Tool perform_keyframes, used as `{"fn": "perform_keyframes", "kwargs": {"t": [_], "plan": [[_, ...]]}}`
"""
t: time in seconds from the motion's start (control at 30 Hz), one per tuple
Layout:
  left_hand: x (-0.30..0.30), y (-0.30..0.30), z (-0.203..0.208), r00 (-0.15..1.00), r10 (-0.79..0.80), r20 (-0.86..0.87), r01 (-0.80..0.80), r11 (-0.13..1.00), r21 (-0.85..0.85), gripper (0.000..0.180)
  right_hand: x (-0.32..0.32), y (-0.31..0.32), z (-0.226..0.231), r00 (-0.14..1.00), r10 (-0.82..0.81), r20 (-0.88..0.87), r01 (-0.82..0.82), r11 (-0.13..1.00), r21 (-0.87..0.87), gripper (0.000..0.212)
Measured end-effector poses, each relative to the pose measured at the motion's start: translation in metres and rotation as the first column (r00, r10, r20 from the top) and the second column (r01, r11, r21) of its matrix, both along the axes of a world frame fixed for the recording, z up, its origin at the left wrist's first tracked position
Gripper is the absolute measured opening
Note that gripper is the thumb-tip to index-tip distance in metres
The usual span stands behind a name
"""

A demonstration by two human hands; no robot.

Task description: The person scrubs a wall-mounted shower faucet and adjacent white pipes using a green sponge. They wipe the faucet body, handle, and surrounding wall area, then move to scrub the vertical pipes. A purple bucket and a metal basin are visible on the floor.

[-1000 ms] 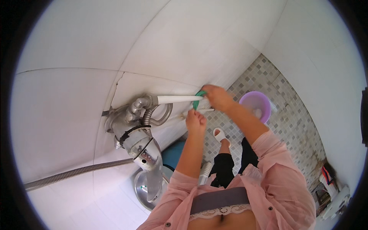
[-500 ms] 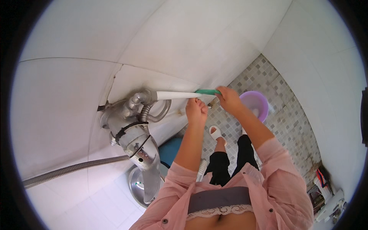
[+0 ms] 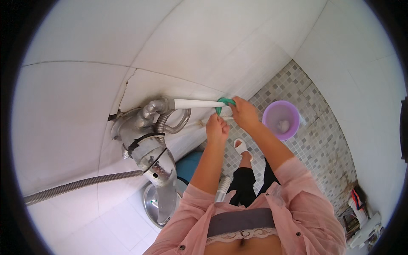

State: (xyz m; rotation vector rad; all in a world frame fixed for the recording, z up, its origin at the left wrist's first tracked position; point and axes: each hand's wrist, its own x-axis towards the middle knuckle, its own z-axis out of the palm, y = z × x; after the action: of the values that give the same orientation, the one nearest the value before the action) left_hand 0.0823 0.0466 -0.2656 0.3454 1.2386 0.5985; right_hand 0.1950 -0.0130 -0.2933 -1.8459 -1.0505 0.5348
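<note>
Green strip, cloth-like, has shifted since half a second ago; it was drawn out toward 3 o'clock along the pipe, now it is bent about it, one end dropping to 6 o'clock; left hand has fingers curled and pinching that lower end, strip lying at 12 o'clock from them; right hand pinches the other end, strip at 10 o'clock from its fingertips; whether the strip passes wholly behind the pipe, cannot tell.

Key relation: white pipe has its long axis running 9 to 3 o'clock, the strip crossing it near the right-hand end; right hand is the nearer to the pipe, left just below it.

Farther out: metal elbow at 9 o'clock, joined to the pipe; ribbed hose at 8 o'clock; purple basin on the tiled floor, 3 o'clock from the right hand; white slipper at 4 o'clock from the left.
</note>
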Motion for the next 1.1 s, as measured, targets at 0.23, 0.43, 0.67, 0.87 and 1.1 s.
{"fn": "perform_keyframes", "kwargs": {"t": [0.23, 0.43, 0.67, 0.87, 1.1], "plan": [[0.016, 0.004, 0.005, 0.998, 0.011, 0.063, -0.013, 0.999, 0.041, 0.026, 0.0, -0.024, -0.002, 0.999, 0.046, 0.004, -0.046, 0.999, -0.025, 0.01], [-0.001, -0.012, -0.003, 0.998, 0.007, -0.061, -0.008, 1.0, -0.018, 0.028, 0.021, 0.017, 0.008, 0.984, 0.11, 0.137, -0.109, 0.994, -0.018, 0.01], [0.001, -0.003, 0.007, 0.998, -0.005, -0.069, 0.009, 0.998, 0.058, 0.03, 0.01, -0.001, 0.004, 0.995, 0.074, 0.062, -0.069, 0.994, -0.088, 0.01], [0.014, -0.007, 0.013, 0.999, -0.002, -0.044, 0.008, 0.992, 0.126, 0.027, 0.03, -0.017, 0.0, 0.977, 0.141, 0.162, -0.13, 0.989, -0.076, 0.007], [-0.013, -0.01, 0.019, 0.999, 0.02, 0.042, -0.022, 0.999, 0.04, 0.014, 0.038, -0.026, 0.008, 0.989, -0.151, -0.006, 0.151, 0.988, 0.032, 0.009]]}}
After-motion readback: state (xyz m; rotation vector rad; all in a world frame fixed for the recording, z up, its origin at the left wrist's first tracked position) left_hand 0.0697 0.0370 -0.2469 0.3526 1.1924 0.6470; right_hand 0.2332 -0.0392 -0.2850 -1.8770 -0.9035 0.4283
